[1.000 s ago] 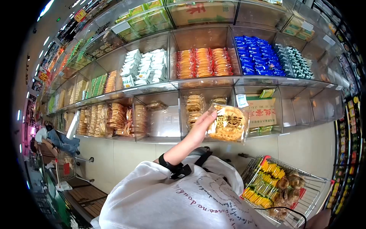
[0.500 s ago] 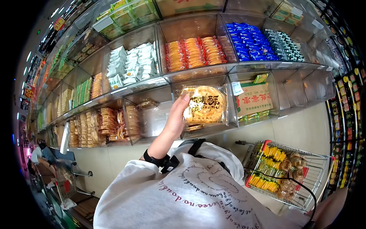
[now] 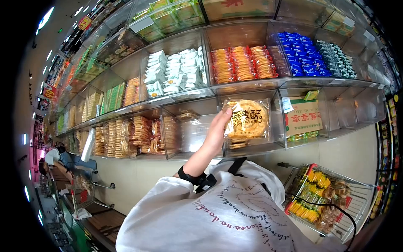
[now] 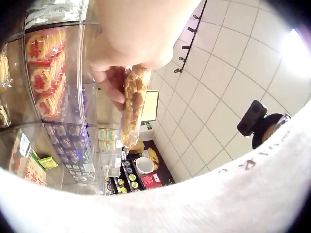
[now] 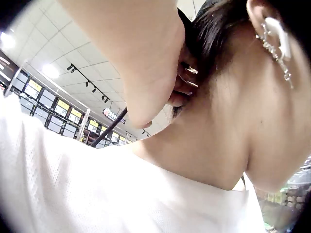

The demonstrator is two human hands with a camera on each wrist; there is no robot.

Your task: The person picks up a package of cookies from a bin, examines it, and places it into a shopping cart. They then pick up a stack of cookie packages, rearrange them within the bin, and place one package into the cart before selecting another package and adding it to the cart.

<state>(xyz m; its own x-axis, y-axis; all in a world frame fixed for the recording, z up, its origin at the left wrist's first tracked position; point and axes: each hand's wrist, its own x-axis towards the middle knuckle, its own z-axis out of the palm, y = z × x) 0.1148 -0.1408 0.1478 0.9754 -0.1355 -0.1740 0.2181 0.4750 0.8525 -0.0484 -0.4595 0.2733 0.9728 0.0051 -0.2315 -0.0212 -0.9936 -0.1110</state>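
Observation:
In the head view my left hand (image 3: 217, 130) pinches a clear-wrapped round biscuit (image 3: 248, 119) by its left edge, with thumb on the front. Dark lettering on its wrapper faces me, and it stands nearly upright before a lower bin. From the left wrist view the wrapped biscuit shows edge-on, gripped between thumb and fingers. More wrapped biscuits (image 3: 237, 145) lie in the bin behind it. My right hand (image 5: 158, 80) is raised to the back of the neck, in the right wrist view. Its fingers touch the hair there and are partly hidden.
Clear-walled shelf bins hold white packets (image 3: 174, 71), red-edged biscuit packs (image 3: 241, 63) and blue packets (image 3: 302, 54). A shopping cart (image 3: 357, 191) with yellow packets and biscuits stands at lower right. At far left a person (image 3: 75, 159) is beside another cart (image 3: 82, 189).
My left hand has brought the wrapped biscuit leftward and slightly up relative to the bins, and its lettered face has turned squarer to the head view. The head view has swung left and back.

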